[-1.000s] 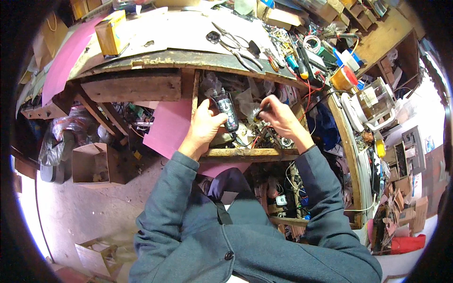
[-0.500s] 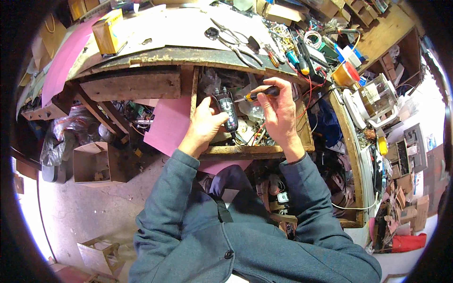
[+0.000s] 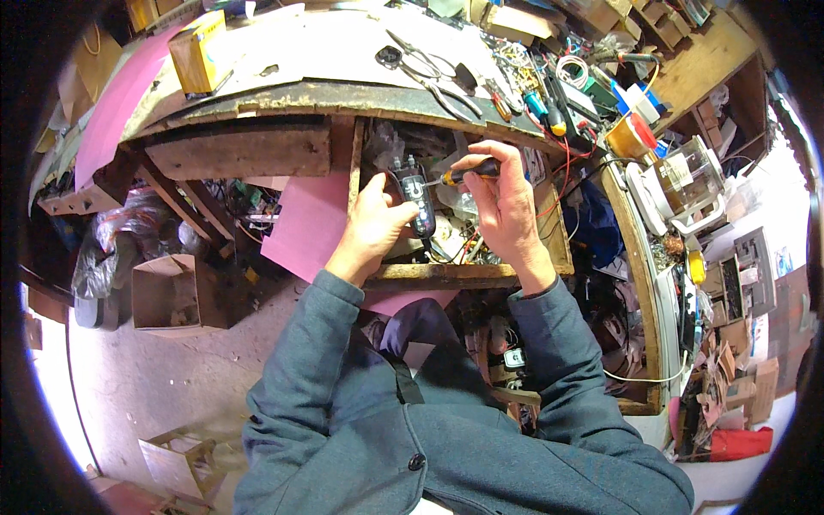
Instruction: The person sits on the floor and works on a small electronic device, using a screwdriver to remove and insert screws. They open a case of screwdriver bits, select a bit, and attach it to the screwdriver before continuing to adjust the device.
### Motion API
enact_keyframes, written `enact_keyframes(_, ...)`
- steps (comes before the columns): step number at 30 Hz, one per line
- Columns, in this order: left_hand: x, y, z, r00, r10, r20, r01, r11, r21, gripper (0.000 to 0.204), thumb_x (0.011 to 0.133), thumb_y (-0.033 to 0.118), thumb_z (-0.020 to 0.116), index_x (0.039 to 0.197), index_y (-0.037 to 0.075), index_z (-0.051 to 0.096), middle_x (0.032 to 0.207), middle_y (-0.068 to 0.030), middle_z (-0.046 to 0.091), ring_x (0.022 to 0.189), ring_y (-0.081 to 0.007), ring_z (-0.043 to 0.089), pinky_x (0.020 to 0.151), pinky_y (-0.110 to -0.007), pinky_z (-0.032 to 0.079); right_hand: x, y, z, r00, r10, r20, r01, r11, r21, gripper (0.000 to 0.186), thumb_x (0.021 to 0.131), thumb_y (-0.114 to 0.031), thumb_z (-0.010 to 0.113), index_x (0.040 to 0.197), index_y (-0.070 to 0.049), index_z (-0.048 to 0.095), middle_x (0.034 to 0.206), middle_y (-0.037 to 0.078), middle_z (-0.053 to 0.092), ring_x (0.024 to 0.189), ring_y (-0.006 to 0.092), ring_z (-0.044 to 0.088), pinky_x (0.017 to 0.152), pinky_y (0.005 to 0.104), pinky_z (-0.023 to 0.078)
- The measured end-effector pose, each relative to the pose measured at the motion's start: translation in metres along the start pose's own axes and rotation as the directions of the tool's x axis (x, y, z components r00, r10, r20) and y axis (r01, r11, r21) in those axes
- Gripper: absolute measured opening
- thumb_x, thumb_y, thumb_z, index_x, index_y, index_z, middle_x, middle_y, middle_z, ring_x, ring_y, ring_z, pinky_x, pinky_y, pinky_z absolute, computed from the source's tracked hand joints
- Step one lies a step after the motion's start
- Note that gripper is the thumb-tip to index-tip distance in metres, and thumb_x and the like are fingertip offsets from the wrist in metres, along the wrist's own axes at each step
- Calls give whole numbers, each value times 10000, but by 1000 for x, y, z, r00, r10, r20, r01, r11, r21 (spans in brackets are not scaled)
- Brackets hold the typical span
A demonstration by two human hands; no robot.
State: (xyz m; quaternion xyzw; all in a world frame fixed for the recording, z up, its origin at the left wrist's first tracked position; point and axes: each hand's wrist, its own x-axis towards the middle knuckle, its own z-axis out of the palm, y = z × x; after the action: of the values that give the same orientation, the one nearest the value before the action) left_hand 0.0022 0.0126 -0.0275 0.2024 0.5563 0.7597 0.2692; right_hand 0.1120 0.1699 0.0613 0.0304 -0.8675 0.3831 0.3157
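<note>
My left hand [image 3: 375,225] is closed round the left side of a small black oblong device [image 3: 418,206] with two metal posts at its far end and pale markings on its face. The thumb lies across its face. My right hand [image 3: 506,202] grips a screwdriver [image 3: 470,172] with a black and yellow handle. Its thin shaft points left, and the tip is at or close to the upper part of the device; I cannot tell whether they touch. Both hands are above an open wooden drawer [image 3: 446,276] holding wires, clear plastic bags and small parts.
Pliers [image 3: 451,99] and cutters lie on the white-topped bench [image 3: 318,60], beside a yellow box [image 3: 198,56]. Tangled wires and tools crowd the right. A glass jug [image 3: 684,178] stands farther right. A pink sheet [image 3: 305,223] hangs left of the drawer; a cardboard box [image 3: 176,296] sits on the floor.
The screwdriver has moved left and slightly down, bringing its tip to the device. My right hand has shifted a little left with it. The left hand keeps its grip.
</note>
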Motion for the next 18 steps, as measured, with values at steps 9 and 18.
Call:
enact_keyframes(9,-7,12,3,1000,-22,-20,21,999,-44,413,817,49,711,1207,16,579,874,-19,610,745,-101,565,619,-278,476,12,-22,0,993,-117,1,113,957,-269,353,911,-20,722,1244,-49,608,1024,138,723,906,300,732,795,361,578)
enact_keyframes(18,-3,6,-4,1000,25,15,-26,995,94,477,868,64,702,1316,61,536,940,-28,693,771,-90,638,611,-244,489,24,-21,-12,982,-162,94,185,918,-350,244,859,-59,776,1053,-14,635,924,151,656,813,345,668,726,394,547)
